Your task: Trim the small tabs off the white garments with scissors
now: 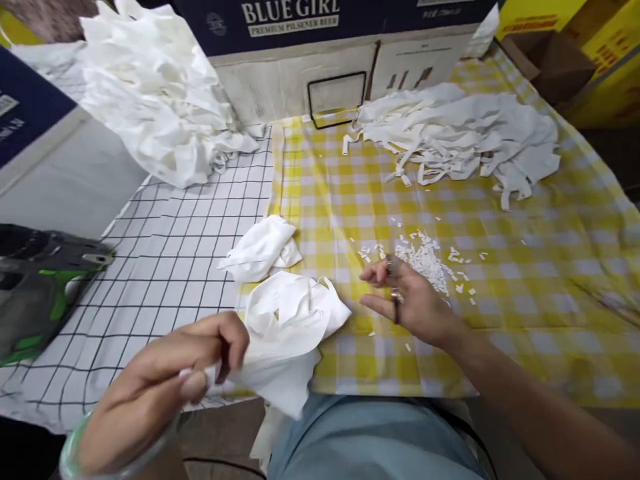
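My left hand (170,380) is closed in a pinch on a crumpled white cloth piece (287,333) at the table's near edge. My right hand (410,300) hovers over the yellow checked tablecloth (525,267) and holds small scissors (395,293), with the fingers partly spread around them. Just beyond this hand lies a scatter of tiny white cuttings (425,260). A second small white cloth piece (263,250) lies beyond the one I hold.
A big heap of white cloth (155,93) fills the back left, and a pile of white strips (460,137) the back right. A dark "Blue Girl" carton (325,40) stands behind. A green-and-black tool (40,287) lies at left on the black-grid cloth (175,240).
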Motion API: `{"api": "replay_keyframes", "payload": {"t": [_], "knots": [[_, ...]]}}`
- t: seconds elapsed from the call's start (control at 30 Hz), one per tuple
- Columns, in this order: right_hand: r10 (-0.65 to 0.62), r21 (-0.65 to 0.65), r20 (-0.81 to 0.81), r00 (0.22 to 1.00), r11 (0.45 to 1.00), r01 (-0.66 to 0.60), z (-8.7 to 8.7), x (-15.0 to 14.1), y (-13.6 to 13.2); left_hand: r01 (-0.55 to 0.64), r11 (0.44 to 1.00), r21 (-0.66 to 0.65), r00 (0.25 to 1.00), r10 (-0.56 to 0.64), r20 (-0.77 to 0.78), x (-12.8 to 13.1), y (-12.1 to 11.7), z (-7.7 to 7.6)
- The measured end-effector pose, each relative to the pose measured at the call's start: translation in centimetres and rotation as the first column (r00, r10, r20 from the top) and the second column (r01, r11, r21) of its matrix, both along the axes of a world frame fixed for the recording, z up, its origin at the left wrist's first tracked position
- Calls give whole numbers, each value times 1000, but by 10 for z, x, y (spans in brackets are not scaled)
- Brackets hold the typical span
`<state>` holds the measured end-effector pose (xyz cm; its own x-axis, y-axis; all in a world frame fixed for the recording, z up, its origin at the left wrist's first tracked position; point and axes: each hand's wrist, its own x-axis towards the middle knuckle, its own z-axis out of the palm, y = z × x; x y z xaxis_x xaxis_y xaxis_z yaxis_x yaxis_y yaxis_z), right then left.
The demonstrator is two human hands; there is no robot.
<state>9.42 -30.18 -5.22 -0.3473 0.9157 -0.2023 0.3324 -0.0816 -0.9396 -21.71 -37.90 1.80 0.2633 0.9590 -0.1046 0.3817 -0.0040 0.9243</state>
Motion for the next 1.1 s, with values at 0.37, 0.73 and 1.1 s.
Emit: {"api": "replay_keyframes", "payload": {"t": [0.37, 0.73, 1.1], "knots": [[40, -174, -152, 988, 982, -67, -13, -69, 27, -42, 773, 632, 809, 398, -433, 50, 18, -63], [228, 129, -201, 953, 970, -205, 0, -53, 2, 105, 742, 662, 959, 102, -266, 69, 58, -44], [148, 357, -372, 916, 934, -5, 24, -81, 34, 275, 770, -576, 527, 380, 760, 78, 13, -25]]}}
